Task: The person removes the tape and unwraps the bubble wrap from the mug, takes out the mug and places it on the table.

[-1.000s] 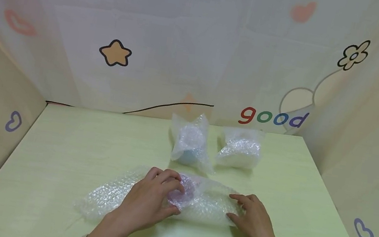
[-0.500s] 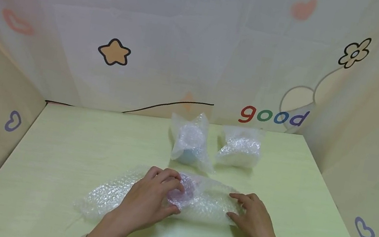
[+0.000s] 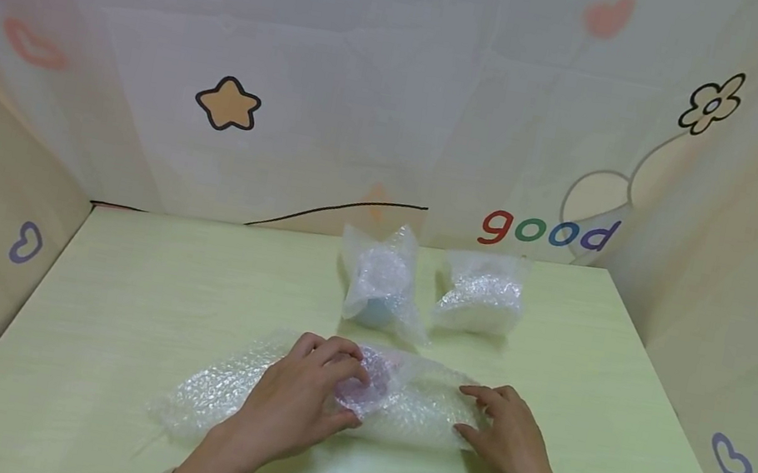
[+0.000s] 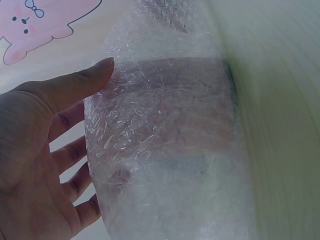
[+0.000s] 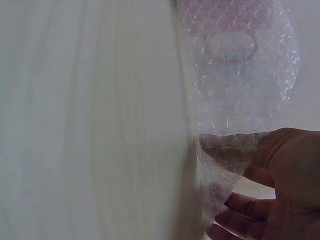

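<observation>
Clear bubble wrap (image 3: 423, 418) lies rolled round a pinkish, cup-shaped object (image 3: 369, 379) near the front of the table. My left hand (image 3: 302, 392) grips the wrapped object from above, thumb on the near side and fingers on the far side. A pinkish band (image 4: 170, 115) shows through the wrap in the left wrist view. At the roll's right end, my right hand (image 3: 504, 436) holds the loose wrap between thumb and fingers. Through the plastic the right wrist view shows its thumb (image 5: 225, 150) and an oval pink outline (image 5: 231, 46) farther up.
Two bubble-wrapped bundles stand at the back: one with something bluish inside (image 3: 381, 288), and a whitish one (image 3: 482, 297) to its right. A flat tail of bubble wrap (image 3: 206, 396) spreads out left on the pale green table (image 3: 133, 295). Printed curtains (image 3: 331, 76) enclose the back and sides.
Both hands keep their places on the bubble wrap. Only the head view has shifted very slightly.
</observation>
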Available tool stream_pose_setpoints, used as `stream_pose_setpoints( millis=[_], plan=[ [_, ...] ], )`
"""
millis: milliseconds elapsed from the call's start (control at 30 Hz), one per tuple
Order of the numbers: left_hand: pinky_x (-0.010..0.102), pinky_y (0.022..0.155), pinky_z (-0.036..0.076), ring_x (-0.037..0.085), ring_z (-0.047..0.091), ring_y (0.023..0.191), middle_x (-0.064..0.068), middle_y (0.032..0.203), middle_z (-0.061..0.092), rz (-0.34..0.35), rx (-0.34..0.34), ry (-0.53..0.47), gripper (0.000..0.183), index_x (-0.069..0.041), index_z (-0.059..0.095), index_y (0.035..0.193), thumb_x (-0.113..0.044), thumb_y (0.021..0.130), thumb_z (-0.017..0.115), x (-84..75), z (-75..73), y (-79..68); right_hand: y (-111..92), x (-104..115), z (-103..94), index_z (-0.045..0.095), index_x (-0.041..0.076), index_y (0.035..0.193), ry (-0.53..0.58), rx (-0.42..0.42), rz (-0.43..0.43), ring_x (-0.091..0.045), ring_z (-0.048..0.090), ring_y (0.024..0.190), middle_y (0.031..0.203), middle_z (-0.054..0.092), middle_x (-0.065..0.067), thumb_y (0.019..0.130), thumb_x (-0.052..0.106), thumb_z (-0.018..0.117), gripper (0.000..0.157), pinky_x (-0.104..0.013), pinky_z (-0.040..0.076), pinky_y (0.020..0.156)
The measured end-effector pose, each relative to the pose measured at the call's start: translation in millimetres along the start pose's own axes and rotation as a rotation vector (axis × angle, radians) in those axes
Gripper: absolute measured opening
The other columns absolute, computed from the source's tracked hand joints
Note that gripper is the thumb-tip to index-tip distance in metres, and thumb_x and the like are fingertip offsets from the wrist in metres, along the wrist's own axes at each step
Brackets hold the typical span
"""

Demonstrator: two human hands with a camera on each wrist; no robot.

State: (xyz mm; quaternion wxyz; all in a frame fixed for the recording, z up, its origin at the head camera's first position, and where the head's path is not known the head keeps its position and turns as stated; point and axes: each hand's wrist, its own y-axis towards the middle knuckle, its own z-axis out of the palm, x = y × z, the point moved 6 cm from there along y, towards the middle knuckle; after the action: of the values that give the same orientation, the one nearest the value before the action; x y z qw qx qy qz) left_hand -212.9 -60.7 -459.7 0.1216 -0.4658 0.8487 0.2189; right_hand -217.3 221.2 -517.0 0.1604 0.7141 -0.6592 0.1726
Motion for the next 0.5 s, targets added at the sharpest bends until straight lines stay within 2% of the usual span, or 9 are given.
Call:
stream_pose_setpoints(
  millis=[500],
  plan=[
    [0.028, 0.071, 0.051, 0.017, 0.052, 0.114, -0.014, 0.132, 0.059, 0.006, 0.001, 0.013, 0.039, -0.034, 0.07, 0.106, -0.045, 0.075, 0.091, -0.4, -1.0, 0.4, 0.7, 0.6, -0.1, 0.073, 0.013, 0.126, -0.001, -0.004, -0.013, -0.024, 0.063, 0.096, 0.106, 0.066, -0.008, 0.082, 0.018, 0.086, 0.046, -0.039, 0.05, 0.08]
  ],
)
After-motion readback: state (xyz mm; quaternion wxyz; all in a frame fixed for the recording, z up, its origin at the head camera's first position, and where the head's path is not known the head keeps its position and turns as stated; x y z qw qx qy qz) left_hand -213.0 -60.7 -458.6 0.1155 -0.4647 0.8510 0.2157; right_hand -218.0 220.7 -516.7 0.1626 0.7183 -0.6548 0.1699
